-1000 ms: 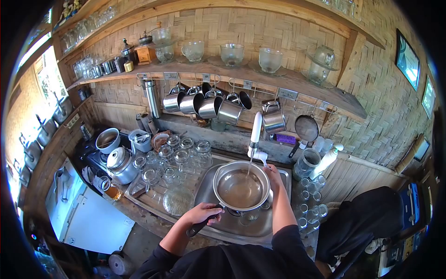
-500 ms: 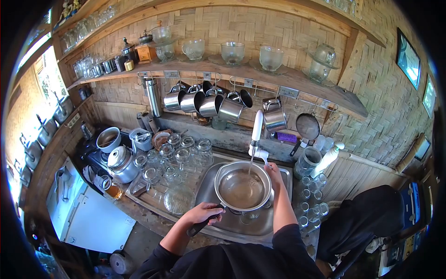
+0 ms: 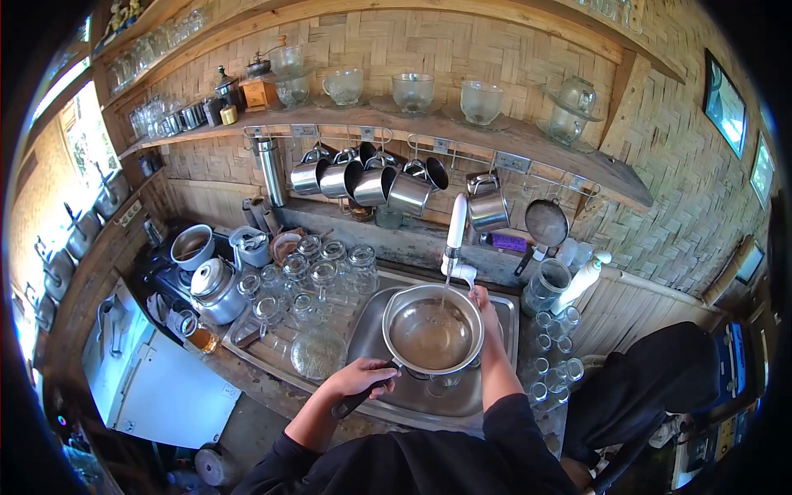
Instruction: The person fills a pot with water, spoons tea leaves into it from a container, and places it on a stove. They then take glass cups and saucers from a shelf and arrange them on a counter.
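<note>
A metal saucepan (image 3: pixel 433 334) sits over the sink (image 3: pixel 375 330), holding water, its black handle pointing toward me. My left hand (image 3: pixel 363 382) is wrapped around that handle. Water runs in a thin stream from the white tap (image 3: pixel 456 227) into the pan. Past the pan's right side reaches my right hand (image 3: pixel 487 312), its fingers closed at the tap's white side handle (image 3: pixel 469 272); the fingertips are partly hidden. Beneath the pan, part of a glass (image 3: pixel 445 382) shows in the sink.
Upturned glass mugs (image 3: pixel 324 276) crowd the drainboard on the left. Several small glasses (image 3: pixel 557 379) stand right of the sink, near a glass jar (image 3: pixel 546 285). Steel mugs (image 3: pixel 374 186) hang under the shelf. A person in dark clothing (image 3: pixel 648 388) is at the right.
The saucepan has shifted very slightly to the right, and the water in it ripples differently. Both hands stay nearly where they were. The person at the right has moved a little.
</note>
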A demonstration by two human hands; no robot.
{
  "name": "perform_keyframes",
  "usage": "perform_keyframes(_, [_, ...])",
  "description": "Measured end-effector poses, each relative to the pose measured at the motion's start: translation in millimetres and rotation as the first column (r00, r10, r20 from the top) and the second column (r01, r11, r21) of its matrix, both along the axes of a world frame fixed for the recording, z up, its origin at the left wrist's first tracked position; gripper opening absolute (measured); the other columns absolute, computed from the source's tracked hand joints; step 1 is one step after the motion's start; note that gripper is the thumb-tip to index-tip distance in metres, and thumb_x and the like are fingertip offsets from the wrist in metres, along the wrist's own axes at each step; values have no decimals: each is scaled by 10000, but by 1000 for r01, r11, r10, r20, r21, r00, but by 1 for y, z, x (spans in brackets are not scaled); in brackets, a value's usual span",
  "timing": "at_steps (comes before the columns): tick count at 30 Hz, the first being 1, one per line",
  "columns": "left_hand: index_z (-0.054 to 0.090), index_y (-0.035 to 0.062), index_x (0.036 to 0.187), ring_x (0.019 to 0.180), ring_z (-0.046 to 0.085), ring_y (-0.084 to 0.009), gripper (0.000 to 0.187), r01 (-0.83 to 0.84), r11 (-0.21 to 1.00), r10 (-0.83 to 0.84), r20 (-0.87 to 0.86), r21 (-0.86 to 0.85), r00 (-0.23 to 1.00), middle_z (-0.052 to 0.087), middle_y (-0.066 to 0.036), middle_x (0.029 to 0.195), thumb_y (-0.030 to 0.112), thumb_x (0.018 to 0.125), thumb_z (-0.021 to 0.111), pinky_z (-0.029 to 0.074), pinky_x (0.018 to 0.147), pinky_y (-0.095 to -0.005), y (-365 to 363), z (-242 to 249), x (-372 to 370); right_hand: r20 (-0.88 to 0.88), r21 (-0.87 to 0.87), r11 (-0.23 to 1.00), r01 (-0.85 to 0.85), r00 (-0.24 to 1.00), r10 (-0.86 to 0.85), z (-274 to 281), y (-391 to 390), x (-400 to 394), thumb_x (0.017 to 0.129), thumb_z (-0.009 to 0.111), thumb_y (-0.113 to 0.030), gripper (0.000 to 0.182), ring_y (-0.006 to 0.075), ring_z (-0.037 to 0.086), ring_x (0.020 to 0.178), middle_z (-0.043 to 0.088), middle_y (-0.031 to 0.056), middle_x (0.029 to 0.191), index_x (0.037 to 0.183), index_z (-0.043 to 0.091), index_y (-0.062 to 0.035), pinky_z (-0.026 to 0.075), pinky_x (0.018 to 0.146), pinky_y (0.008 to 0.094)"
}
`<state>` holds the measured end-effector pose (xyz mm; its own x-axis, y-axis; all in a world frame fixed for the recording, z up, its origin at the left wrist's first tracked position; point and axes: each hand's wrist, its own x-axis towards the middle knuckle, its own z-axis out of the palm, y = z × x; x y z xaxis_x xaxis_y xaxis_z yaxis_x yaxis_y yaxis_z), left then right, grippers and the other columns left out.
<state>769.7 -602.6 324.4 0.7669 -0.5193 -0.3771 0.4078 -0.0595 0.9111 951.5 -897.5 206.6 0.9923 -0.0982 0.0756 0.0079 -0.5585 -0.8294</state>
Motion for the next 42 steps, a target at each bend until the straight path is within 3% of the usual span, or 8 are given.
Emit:
perform_keyframes(1, [561,-19,1000,489,448,-61,265,0,1000,0,6,-4,1000,574,-42,718,222,899,516,372,467,-202,0,-1,0,4,-58,998,7,1000,-7,1,1,-1,859,357,-569,461,404,581,880,639,146,910,1181,412,-243,446,715,489])
perform_keyframes(8, [536,-26,1025,489,454,-57,260,8,1000,-8,6,-4,1000,571,-51,722,204,908,499,371,466,-197,1,-5,1,25,-152,988,37,999,-34,-2,0,1,859,374,-555,452,380,595,870,641,138,920,1200,405,-260,458,717,479])
perform_keyframes(13, [532,-21,1030,489,447,-57,262,13,1000,-13,-11,-10,1000,564,-48,718,209,910,496,369,467,-201,1,-3,1,24,-263,962,71,997,-67,14,2,-8,859,386,-551,456,354,617,790,653,109,827,1198,431,-249,460,714,468])
perform_keyframes(17, [535,-21,1029,488,444,-56,261,11,1000,-11,-8,3,1000,565,-50,716,208,910,497,368,464,-201,0,-2,2,42,-259,963,81,996,-72,15,2,-10,863,400,-534,443,344,618,734,649,101,762,1182,463,-233,460,686,466])
perform_keyframes(25, [542,-15,1029,489,444,-51,256,10,1000,-10,-18,6,1000,571,-53,721,205,906,502,358,450,-197,-2,5,2,61,-212,976,52,997,-39,6,-5,-4,880,438,-466,404,273,604,642,608,66,639,1188,497,-212,364,839,480])
perform_keyframes(31, [529,-25,1030,485,439,-53,255,12,1000,-11,-24,6,1000,554,-42,706,196,908,494,354,447,-197,-1,2,3,97,-324,945,35,995,-4,27,-2,-15,878,443,-462,390,271,608,652,613,69,638,1192,492,-235,376,835,462])
perform_keyframes(34, [529,-27,1013,482,436,-54,247,16,1000,-16,-15,0,1000,539,-35,691,194,908,493,353,446,-198,-1,1,4,156,-372,923,95,987,-39,7,-2,-6,879,440,-463,381,275,612,649,617,70,639,1196,482,-256,386,829,461])
perform_keyframes(42, [526,-29,1006,475,433,-56,239,-7,1000,7,-33,-9,999,530,-33,682,186,908,492,354,448,-198,1,-2,2,157,-318,938,139,983,-92,-3,4,-4,881,422,-477,405,298,626,692,641,63,715,1242,411,-295,403,799,471])
